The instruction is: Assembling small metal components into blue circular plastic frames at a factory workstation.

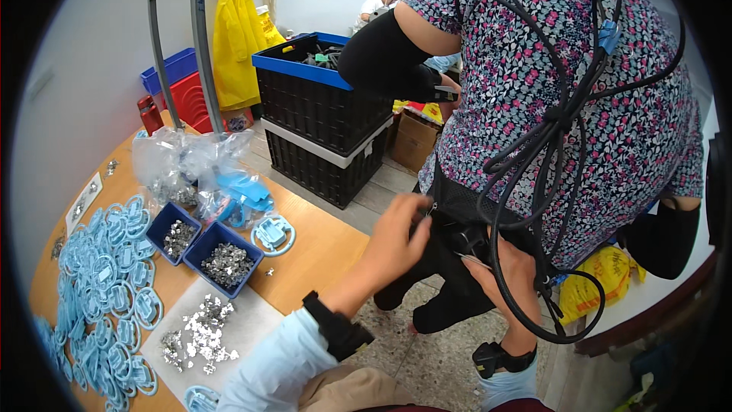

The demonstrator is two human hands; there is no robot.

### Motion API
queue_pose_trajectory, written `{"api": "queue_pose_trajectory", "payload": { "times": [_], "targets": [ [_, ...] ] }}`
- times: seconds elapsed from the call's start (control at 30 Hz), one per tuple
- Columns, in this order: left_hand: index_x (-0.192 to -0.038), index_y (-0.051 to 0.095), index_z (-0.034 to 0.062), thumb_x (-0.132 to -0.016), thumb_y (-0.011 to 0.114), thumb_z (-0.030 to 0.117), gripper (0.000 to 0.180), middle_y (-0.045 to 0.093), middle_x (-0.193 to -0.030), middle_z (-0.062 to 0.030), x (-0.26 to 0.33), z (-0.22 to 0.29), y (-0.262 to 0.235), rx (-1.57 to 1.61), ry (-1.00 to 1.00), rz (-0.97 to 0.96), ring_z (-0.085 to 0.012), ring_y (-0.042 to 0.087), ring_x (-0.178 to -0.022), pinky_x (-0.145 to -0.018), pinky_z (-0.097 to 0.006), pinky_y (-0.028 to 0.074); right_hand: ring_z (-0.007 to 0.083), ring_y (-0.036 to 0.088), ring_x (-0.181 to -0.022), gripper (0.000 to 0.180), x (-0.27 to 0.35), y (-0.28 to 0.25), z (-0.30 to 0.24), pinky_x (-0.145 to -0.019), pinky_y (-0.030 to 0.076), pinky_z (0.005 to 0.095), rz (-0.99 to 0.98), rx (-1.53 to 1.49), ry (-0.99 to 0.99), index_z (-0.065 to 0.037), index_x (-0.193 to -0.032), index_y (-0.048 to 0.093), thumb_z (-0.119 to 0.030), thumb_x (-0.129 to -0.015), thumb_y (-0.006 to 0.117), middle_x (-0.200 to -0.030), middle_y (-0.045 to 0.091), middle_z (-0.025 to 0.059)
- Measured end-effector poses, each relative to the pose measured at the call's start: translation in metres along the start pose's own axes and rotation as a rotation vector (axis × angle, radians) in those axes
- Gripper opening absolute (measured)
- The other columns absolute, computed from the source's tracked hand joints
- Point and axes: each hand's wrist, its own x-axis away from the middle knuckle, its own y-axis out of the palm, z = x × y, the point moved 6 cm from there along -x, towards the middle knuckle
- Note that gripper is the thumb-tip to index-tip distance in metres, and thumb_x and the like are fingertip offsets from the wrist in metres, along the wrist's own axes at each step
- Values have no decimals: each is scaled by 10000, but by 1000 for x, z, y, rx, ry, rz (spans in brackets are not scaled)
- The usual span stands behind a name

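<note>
A co-worker in a floral top stands with their back to me, and a black mesh waist bag [450, 202] hangs at their lower back. My left hand [396, 236] is at the bag's left edge by the zipper, its fingers curled around that edge. My right hand [507, 275] is closed on a small black device [471, 242] at the bag's opening; its far side is hidden. Looped black cable [560, 118] hangs down the person's back, and one loop passes in front of my right hand. A blue clip [608, 36] sits on the cable.
A wooden table [328, 252] at left holds light-blue plastic parts [107, 275], two blue bins [200, 265] of metal pieces, loose metal pieces [210, 336] on a white sheet, and plastic bags [191, 156]. Stacked black crates [320, 130] stand beyond. A yellow bag [602, 282] lies at right.
</note>
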Motion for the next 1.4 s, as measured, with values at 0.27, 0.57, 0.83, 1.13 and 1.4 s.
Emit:
{"api": "queue_pose_trajectory", "payload": {
  "times": [0.27,0.57,0.83,1.13,1.4],
  "targets": [
    [-996,612,7,-854,602,147,200,650,-818,-125,-10,-57,32,-36,-323,-234,-201,620,-740,-659,-301,484,302,603,-529,546,-11,18,4,-528,457,404,-93,11,97,-27,-1155,576,-381,-754,686,-559,571,135],
    [-820,610,-16,-842,558,157,182,627,-773,-202,-25,-31,-1,-20,-248,-211,-369,613,-756,-664,-409,467,324,592,-765,588,-11,15,2,-761,458,405,119,-131,68,29,-1202,504,-291,-751,707,-881,611,203],
    [-822,580,-7,-806,573,64,74,567,-759,-181,-17,29,-5,-294,130,-229,-380,573,-728,-632,-412,457,263,578,-677,203,-4,-7,-37,-575,457,381,327,-60,-130,-70,-966,625,-27,-767,627,-759,534,92],
    [-847,565,-13,-798,578,59,87,566,-779,-170,-1,36,12,-205,141,-264,-374,573,-748,-637,-432,457,265,574,-625,263,4,-5,-22,-556,438,326,284,-102,42,-36,-964,648,63,-727,589,-725,531,102],
    [-885,566,10,-813,581,41,79,562,-815,-137,-2,43,16,-172,180,-353,-349,570,-779,-646,-423,461,275,617,-610,262,-13,16,-38,-517,509,331,364,11,-346,-15,-939,633,5,-679,665,-756,587,119]
  ]
}}
